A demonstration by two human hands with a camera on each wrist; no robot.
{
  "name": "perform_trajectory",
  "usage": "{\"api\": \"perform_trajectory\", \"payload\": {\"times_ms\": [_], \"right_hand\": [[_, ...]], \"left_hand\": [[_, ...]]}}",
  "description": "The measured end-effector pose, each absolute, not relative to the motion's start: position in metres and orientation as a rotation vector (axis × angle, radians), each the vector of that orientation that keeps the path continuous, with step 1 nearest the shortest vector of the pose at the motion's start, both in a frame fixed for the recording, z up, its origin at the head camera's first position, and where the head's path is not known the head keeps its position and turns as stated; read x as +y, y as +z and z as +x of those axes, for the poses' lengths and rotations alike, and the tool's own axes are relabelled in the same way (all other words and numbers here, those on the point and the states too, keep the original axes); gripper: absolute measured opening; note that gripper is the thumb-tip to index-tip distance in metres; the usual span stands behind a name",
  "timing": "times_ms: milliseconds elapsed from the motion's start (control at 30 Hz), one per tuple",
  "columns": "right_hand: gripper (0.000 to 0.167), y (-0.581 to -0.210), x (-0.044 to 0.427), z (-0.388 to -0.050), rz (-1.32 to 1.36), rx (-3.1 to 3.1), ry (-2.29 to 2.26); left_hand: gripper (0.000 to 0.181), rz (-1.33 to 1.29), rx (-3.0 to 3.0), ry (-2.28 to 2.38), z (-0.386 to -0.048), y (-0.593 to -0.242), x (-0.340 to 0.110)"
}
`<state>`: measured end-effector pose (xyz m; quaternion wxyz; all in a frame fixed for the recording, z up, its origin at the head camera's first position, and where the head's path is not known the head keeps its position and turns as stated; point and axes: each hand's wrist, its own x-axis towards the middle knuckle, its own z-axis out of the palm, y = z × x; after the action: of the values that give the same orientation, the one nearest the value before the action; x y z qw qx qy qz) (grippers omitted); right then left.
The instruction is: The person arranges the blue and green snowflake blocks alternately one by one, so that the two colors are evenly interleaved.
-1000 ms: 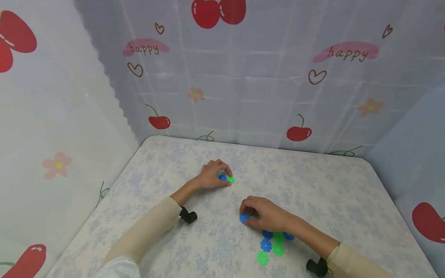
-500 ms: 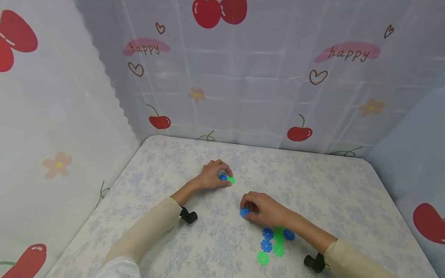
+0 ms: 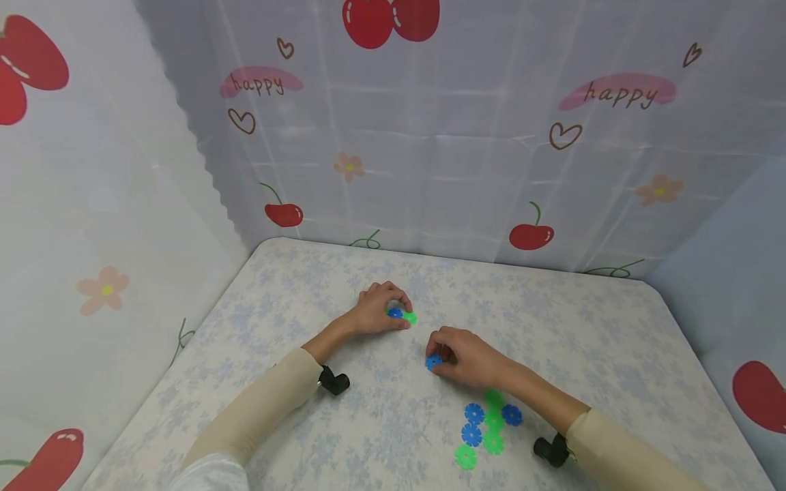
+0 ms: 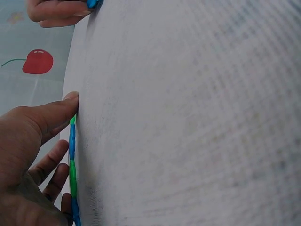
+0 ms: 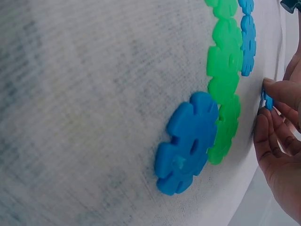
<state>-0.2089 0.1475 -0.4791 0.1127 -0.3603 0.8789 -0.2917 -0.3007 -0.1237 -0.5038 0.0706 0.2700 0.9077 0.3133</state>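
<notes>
My left hand (image 3: 374, 310) rests on the far part of the table, thumb and fingers curled round a short row of notched, flower-shaped plastic discs. A green disc (image 3: 410, 318) and a blue disc (image 3: 395, 313) of that row show in the head view. Seen edge-on in the left wrist view, the row alternates green and blue, with a blue disc (image 4: 72, 141) beside the fingers. Nearer and to the right, my right hand (image 3: 469, 358) pinches a single blue disc (image 3: 432, 362) between thumb and fingers. The palm hides part of the left row.
Near the right forearm lie more discs: several green discs (image 3: 493, 419) in an overlapping line, a blue disc (image 3: 471, 434) left of them, another blue disc (image 3: 512, 414) right, and a green disc (image 3: 465, 457) in front. A cherry-print curtain (image 3: 430, 177) stands behind the table (image 3: 344, 423).
My right hand has moved away from me, toward the left hand's row, carrying the blue disc and uncovering more of the loose discs. The left hand has stayed in place.
</notes>
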Motion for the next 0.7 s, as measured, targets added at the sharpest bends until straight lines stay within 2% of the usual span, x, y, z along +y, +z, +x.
{"api": "perform_trajectory", "payload": {"times_ms": [700], "right_hand": [[0.018,-0.482,0.142,-0.234,-1.012,2.686,-0.866]], "left_hand": [[0.023,0.781,2.738,0.928,-0.300,-0.503,-0.123]]}}
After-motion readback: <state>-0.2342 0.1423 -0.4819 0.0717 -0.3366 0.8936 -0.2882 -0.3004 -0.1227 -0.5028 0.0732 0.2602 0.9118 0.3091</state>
